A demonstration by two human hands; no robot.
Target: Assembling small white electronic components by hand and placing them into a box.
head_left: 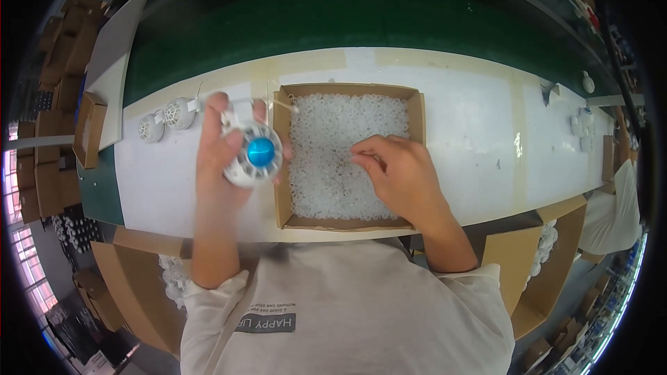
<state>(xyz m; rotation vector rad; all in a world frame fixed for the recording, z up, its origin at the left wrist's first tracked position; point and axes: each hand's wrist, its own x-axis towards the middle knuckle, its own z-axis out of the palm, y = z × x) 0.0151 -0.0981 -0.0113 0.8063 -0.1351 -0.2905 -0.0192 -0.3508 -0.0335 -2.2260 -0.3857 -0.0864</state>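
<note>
My left hand (217, 156), slightly blurred, is closed round what looks like a small white handheld fan (240, 172). Its round slotted front faces up, with a shiny blue hub in the middle. A thin pale strand sticks out from its top toward the box. My right hand (403, 173) hovers over the shallow cardboard box (419, 118) of small clear plastic rings (340, 187). Thumb and forefinger are pinched together there; whatever may be between them is too small to make out.
Two similar white round units (179, 114) lie on the white table (472, 167) at the left. More white parts (580, 123) sit at its far right. Open cartons (132, 292) with white pieces flank me. A green surface (333, 21) runs beyond the table.
</note>
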